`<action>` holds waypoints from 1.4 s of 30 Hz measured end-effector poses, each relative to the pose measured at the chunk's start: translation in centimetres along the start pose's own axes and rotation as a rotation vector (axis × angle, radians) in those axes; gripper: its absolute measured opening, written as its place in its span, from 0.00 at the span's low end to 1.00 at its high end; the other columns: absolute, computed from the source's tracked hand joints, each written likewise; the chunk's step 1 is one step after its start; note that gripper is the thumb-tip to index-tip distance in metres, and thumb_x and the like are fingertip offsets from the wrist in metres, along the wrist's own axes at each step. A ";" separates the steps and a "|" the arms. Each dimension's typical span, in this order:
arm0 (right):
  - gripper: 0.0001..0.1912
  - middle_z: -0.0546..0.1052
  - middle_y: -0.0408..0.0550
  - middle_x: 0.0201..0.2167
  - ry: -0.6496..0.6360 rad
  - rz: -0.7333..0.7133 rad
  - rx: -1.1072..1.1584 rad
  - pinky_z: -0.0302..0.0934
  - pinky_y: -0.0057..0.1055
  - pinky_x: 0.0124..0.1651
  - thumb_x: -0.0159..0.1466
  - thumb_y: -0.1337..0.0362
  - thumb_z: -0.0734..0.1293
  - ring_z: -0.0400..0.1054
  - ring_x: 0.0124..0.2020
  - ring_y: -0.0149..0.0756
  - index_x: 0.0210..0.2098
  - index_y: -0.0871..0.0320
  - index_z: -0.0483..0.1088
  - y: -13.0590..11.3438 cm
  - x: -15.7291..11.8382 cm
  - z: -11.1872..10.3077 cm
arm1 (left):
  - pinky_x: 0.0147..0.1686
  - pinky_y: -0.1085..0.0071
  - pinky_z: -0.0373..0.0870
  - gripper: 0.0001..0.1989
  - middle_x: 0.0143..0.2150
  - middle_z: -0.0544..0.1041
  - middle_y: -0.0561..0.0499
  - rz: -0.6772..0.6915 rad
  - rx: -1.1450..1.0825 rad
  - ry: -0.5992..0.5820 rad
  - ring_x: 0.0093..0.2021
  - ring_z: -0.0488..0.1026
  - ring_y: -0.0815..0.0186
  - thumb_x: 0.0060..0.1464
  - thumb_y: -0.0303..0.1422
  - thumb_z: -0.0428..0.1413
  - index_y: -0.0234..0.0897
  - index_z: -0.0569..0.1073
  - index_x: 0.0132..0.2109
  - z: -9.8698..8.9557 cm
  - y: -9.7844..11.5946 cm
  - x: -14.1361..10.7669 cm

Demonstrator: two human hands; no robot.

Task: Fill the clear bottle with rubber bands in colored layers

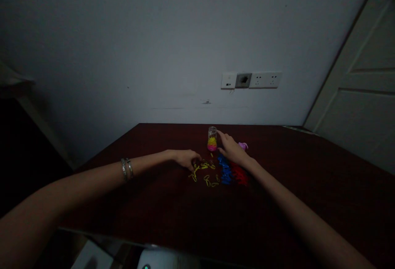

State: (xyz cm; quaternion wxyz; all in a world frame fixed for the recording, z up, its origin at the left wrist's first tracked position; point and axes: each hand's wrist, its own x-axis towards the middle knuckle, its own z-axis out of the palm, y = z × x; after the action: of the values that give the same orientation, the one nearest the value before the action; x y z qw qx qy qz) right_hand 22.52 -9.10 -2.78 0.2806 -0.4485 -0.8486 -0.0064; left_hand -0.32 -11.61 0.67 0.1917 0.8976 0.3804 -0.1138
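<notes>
A small clear jar (212, 139) stands upright on the dark red table, with yellow pieces above pink ones inside. My right hand (230, 147) is beside the jar, thumb and fingers apart at its right side. My left hand (187, 160) reaches down at the left edge of the scattered yellow bands (207, 180), its fingers bent over some of them; whether it grips one is too dim to tell. A pile of blue pieces (226, 170) and a pile of red pieces (239, 174) lie below my right hand.
A pink-purple object (243, 146) lies just right of my right hand. The table (154, 137) meets a pale wall with sockets (265, 80). A door is at the right. Below the table's front edge, a white object (157, 258) shows.
</notes>
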 end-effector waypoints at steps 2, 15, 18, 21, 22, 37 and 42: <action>0.32 0.65 0.58 0.47 -0.049 -0.028 -0.120 0.56 0.40 0.49 0.58 0.72 0.59 0.60 0.48 0.44 0.60 0.60 0.48 -1.7 -1.1 -0.6 | 0.33 0.75 0.63 0.34 0.40 0.74 0.47 -0.018 -0.029 0.012 0.35 0.70 0.67 0.41 0.29 0.59 0.31 0.60 0.57 0.1 -0.1 0.3; 0.39 0.68 0.60 0.48 -0.546 -0.181 0.153 0.56 0.40 0.49 0.47 0.46 0.70 0.61 0.49 0.49 0.52 0.63 0.64 -6.2 -2.3 -0.8 | 0.29 0.77 0.61 0.19 0.34 0.74 0.51 0.041 -0.079 0.025 0.31 0.68 0.69 0.42 0.27 0.55 0.32 0.68 0.45 -0.3 -0.5 2.3; 0.34 0.69 0.59 0.47 -0.531 -0.188 0.146 0.57 0.37 0.48 0.48 0.53 0.72 0.62 0.48 0.47 0.50 0.62 0.65 -6.2 -2.1 -0.4 | 0.28 0.77 0.61 0.16 0.32 0.73 0.52 0.037 -0.069 0.035 0.30 0.67 0.70 0.42 0.26 0.54 0.32 0.70 0.42 -0.1 -0.7 2.8; 0.25 0.71 0.55 0.45 -0.500 -0.210 0.161 0.57 0.32 0.45 0.51 0.58 0.70 0.65 0.44 0.41 0.47 0.61 0.68 -6.1 -1.9 -0.1 | 0.26 0.77 0.60 0.12 0.30 0.73 0.52 0.040 -0.052 0.037 0.28 0.66 0.71 0.41 0.24 0.54 0.32 0.71 0.38 0.0 -0.7 3.1; 0.23 0.72 0.54 0.42 -0.503 -0.213 0.157 0.57 0.30 0.43 0.52 0.60 0.70 0.66 0.41 0.39 0.45 0.61 0.69 -6.0 -1.9 0.0 | 0.26 0.77 0.59 0.11 0.29 0.73 0.53 0.042 -0.041 0.036 0.27 0.66 0.71 0.41 0.23 0.53 0.32 0.71 0.37 0.0 -0.6 3.2; 0.15 0.77 0.51 0.28 -0.421 -0.137 0.098 0.52 0.23 0.30 0.51 0.77 0.58 0.68 0.28 0.31 0.30 0.62 0.74 -7.2 -3.0 1.5 | 0.26 0.77 0.58 0.06 0.23 0.72 0.53 0.036 -0.174 0.344 0.24 0.64 0.73 0.38 0.23 0.54 0.30 0.74 0.27 -3.4 -3.0 3.6; 0.13 0.77 0.52 0.28 -0.390 -0.085 0.068 0.52 0.24 0.31 0.54 0.75 0.58 0.69 0.29 0.32 0.28 0.62 0.74 -7.7 -3.4 1.6 | 0.24 0.78 0.56 0.07 0.21 0.69 0.54 0.055 -0.296 0.548 0.22 0.61 0.75 0.40 0.27 0.53 0.28 0.74 0.29 -7.3 -3.2 4.0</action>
State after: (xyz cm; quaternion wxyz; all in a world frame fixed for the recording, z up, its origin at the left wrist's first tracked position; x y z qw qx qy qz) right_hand 17.37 -15.84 -3.89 0.1256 -0.3952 -0.9048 0.0971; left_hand 0.55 -3.86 5.01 0.2135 0.8671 0.4059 0.1944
